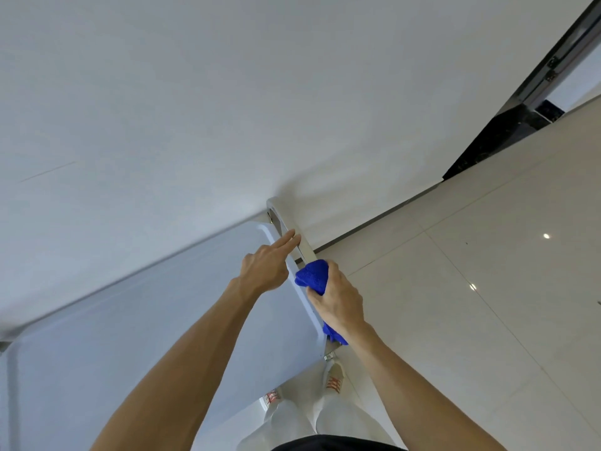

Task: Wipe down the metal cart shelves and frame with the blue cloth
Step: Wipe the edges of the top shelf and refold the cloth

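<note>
We take the cart's top shelf (156, 307) as our landmark: a pale, smooth metal tray with rounded corners that fills the lower left of the view and sits close against a white wall (227, 92). Along the shelf's right edge runs the handle bar (282, 222) of the frame, a flat silvery tube that curves over at the far corner of the shelf and comes down toward us. Our right hand (338, 302) is on that bar, at about the middle of the shelf's right edge, with its fingers curled round the blue cloth (311, 275) and the bar together; the cloth bunches out above the hand and a tail of it shows below the wrist, near the shelf's near right corner. Our left hand (265, 266) lies just beyond the cloth, toward the shelf's far right corner, its fingers (287, 238) straight and close together, the tips resting on the bar and holding nothing. The two hands are near each other but apart. To the right of the shelf spreads a glossy light tiled floor (471, 288). Below the shelf's near right corner we see our pale trousers and white shoes (333, 375) with orange laces standing on the tiles. A dark door frame (520, 102) stands well beyond the shelf, at the upper right.
</note>
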The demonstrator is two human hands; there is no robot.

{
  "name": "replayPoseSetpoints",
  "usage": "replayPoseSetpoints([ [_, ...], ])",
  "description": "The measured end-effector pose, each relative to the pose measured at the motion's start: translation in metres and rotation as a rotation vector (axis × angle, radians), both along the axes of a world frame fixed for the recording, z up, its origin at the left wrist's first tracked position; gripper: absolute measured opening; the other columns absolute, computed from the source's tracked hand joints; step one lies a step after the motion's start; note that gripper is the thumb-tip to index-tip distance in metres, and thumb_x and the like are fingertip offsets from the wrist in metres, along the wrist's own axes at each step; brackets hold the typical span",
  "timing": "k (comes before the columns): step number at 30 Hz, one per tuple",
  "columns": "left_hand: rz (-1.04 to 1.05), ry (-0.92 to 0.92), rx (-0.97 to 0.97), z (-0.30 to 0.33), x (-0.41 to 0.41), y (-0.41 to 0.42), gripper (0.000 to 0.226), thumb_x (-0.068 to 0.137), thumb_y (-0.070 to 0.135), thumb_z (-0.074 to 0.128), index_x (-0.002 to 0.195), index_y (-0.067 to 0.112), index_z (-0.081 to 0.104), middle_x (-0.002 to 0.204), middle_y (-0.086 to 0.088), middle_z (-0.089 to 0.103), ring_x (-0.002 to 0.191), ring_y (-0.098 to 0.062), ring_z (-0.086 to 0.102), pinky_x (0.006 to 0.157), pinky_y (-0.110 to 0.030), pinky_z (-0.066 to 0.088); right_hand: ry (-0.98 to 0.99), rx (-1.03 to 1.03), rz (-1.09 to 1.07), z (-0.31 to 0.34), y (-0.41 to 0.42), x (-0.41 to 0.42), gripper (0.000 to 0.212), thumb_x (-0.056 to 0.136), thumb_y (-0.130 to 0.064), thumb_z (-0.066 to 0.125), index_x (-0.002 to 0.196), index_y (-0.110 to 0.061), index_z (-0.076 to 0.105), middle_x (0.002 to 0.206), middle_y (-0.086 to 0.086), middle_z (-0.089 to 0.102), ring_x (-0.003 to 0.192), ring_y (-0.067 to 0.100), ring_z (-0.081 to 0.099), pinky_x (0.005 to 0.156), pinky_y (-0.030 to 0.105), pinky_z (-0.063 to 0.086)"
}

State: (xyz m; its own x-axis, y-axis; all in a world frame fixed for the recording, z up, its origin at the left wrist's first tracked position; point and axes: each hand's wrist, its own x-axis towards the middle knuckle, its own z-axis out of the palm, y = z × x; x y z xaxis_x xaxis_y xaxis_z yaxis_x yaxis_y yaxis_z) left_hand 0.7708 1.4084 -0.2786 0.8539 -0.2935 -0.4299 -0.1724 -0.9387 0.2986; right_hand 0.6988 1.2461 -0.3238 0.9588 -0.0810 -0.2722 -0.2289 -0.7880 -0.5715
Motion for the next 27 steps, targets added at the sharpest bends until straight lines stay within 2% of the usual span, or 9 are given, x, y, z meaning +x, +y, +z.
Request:
replayPoseSetpoints([
  [3,-0.019,-0.004,0.024,-0.006,0.000,0.003,0.085,0.091,-0.002,0.031,0.156,0.044,0.003,0.162,0.028,-0.002,0.109,-0.019,0.059,0.051,-0.024,0.033,-0.130,0.168,-0.036,-0.018,-0.011,-0.026,0.067,0.087,-0.030,0.073,0.144,-0.019,0.040,0.119,-0.008,0.057,0.098,0.014,0.061,0.081,0.030,0.057],
  [6,-0.008,0.002,0.010,-0.012,0.001,0.003,0.084,0.093,-0.002,0.032,0.156,0.044,0.000,0.162,0.026,-0.004,0.094,-0.017,0.061,0.049,-0.024,0.037,-0.071,0.416,-0.118,-0.043,-0.030,-0.069,0.072,0.085,-0.023,0.078,0.141,-0.040,0.036,0.119,-0.022,0.057,0.100,0.008,0.063,0.079,0.015,0.055],
  [8,0.005,-0.001,-0.003,-0.015,0.001,0.003,0.083,0.094,-0.002,0.032,0.156,0.045,0.000,0.162,0.026,-0.004,0.086,-0.015,0.059,0.050,-0.025,0.041,0.052,0.577,-0.178,-0.056,-0.043,-0.090,0.065,0.086,-0.019,0.075,0.131,-0.050,0.041,0.110,-0.014,0.066,0.090,0.016,0.070,0.073,0.024,0.058],
  [11,0.010,-0.007,-0.008,-0.019,0.002,0.005,0.083,0.094,-0.001,0.032,0.155,0.046,0.001,0.161,0.028,-0.003,0.094,-0.016,0.063,0.055,-0.029,0.047,0.180,0.663,-0.226,-0.067,-0.050,-0.099,0.054,0.086,-0.004,0.068,0.122,-0.039,0.049,0.098,0.006,0.069,0.077,0.029,0.071,0.069,0.039,0.056],
  [14,0.020,-0.017,-0.043,-0.023,0.003,0.006,0.083,0.093,-0.002,0.031,0.154,0.048,0.005,0.156,0.034,-0.003,0.111,-0.015,0.062,0.053,-0.026,0.042,0.189,0.700,-0.228,-0.067,-0.048,-0.096,0.048,0.087,0.001,0.067,0.121,-0.028,0.050,0.094,0.011,0.067,0.077,0.035,0.067,0.066,0.035,0.054],
  [16,0.040,0.006,-0.152,-0.026,0.004,0.009,0.080,0.094,-0.003,0.030,0.154,0.047,0.012,0.157,0.034,0.002,0.128,-0.013,0.052,0.073,-0.027,0.050,0.147,0.686,-0.222,-0.060,-0.045,-0.090,0.048,0.086,-0.007,0.073,0.120,-0.032,0.050,0.098,0.003,0.067,0.078,0.030,0.069,0.065,0.028,0.055],
  [18,0.101,0.004,-0.334,-0.031,0.000,0.013,0.072,0.097,-0.004,0.029,0.154,0.041,0.025,0.161,0.024,0.015,0.143,-0.013,0.035,0.102,-0.025,0.037,0.054,0.627,-0.165,-0.050,-0.041,-0.079,0.055,0.083,-0.009,0.077,0.124,-0.033,0.049,0.107,-0.009,0.063,0.086,0.016,0.067,0.071,0.019,0.055],
  [22,0.324,-0.050,-0.396,-0.049,-0.023,0.023,0.057,0.100,0.004,0.041,0.153,0.024,0.032,0.159,-0.001,0.033,0.141,-0.022,0.038,0.109,-0.031,0.033,-0.037,0.281,-0.004,-0.027,-0.027,-0.049,0.078,0.083,-0.016,0.080,0.146,-0.012,0.036,0.133,-0.001,0.043,0.112,0.013,0.053,0.079,0.011,0.048],
  [27,0.415,0.171,-0.226,-0.077,-0.045,0.039,0.055,0.102,0.019,0.047,0.154,0.017,0.028,0.161,-0.006,0.023,0.141,-0.030,0.036,0.114,-0.051,0.035,0.059,-0.005,0.128,-0.008,-0.007,0.000,0.071,0.086,-0.017,0.073,0.143,-0.013,0.031,0.132,0.007,0.046,0.094,0.020,0.062,0.066,0.025,0.049],
])
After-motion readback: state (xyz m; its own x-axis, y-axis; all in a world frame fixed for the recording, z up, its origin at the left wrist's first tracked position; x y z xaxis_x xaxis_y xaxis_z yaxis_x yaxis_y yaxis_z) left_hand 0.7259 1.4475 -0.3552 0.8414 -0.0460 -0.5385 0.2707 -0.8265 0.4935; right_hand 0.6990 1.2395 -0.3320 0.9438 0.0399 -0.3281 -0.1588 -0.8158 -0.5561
